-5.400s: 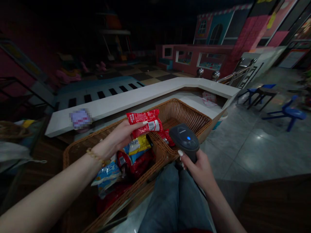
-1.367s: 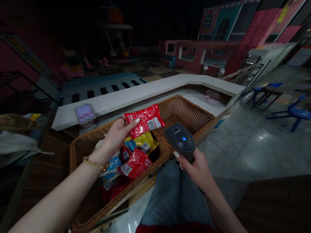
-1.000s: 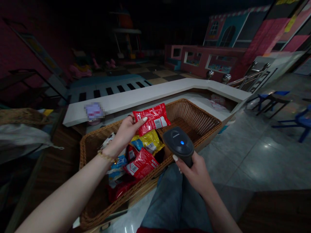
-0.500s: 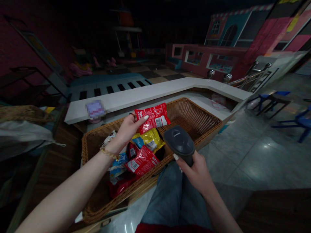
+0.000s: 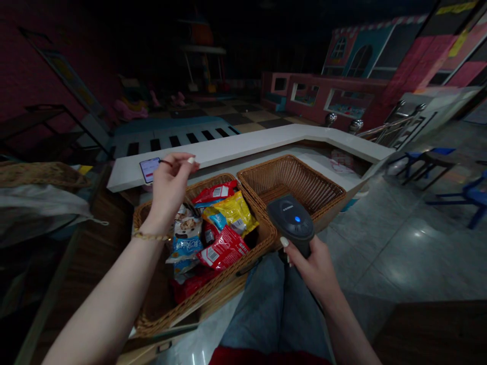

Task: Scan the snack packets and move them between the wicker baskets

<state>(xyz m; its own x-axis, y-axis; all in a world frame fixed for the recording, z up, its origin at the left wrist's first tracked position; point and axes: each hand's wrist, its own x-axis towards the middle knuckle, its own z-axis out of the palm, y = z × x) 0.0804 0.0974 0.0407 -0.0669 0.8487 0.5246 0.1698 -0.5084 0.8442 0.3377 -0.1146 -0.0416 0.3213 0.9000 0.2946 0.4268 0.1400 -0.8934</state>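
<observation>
Fingers of the right hand [image 5: 315,264] grip the scanner [image 5: 288,215], best held steady, while the left hand [image 5: 170,185], loosely curled and seemingly empty, hangs beside the phone [image 5: 147,170].

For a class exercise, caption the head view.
Right hand gripping a black plastic barcode scanner, left hand near a rectangular brown woven basket of shiny red, yellow and blue snack packets.

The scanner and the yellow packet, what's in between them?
In the head view, two woven basket rims, side by side, lie between the scanner and the yellow packet.
</observation>
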